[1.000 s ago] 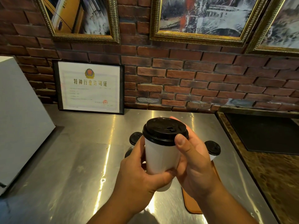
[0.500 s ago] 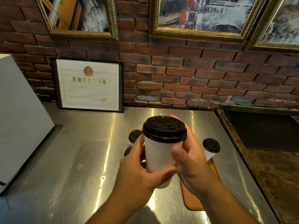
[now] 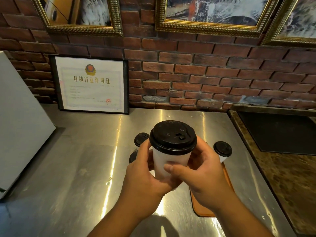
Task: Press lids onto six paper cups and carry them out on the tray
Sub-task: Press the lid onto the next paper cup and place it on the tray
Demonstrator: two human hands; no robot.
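1. Paper cup (image 3: 169,161): white, held upright in the air above the steel tabletop (image 3: 77,168), about mid-width and nearer the near edge than the far one.
2. Lid (image 3: 172,135): black, seated on the paper cup's rim. It looks level round the visible arc, with the sip tab on top toward the right.
3. Left hand (image 3: 145,175): fingers and thumb curled round the cup's left side and lower wall, grasping it.
4. Right hand (image 3: 203,177): wrapped round the cup's right side and grasping it too. Its thumb (image 3: 171,168) lies across the front wall below the lid.
5. Three more lidded cups stand behind the hands:
   - The far-left cup (image 3: 141,139) and near-left cup (image 3: 134,156) are partly hidden by the left hand.
   - The right cup (image 3: 222,149) stands just past the right hand.
6. Tray (image 3: 203,209): orange-brown, lying on the tabletop toward the right edge. Only its near end and right rim show under the right hand. Cannot tell whether the left two cups stand on it.
7. Surroundings:
   - Far edge: a framed certificate (image 3: 92,84) leans on the brick wall (image 3: 205,79).
   - Left edge: a white box (image 3: 20,117).
   - Beyond the right edge: a dark mat (image 3: 277,132).
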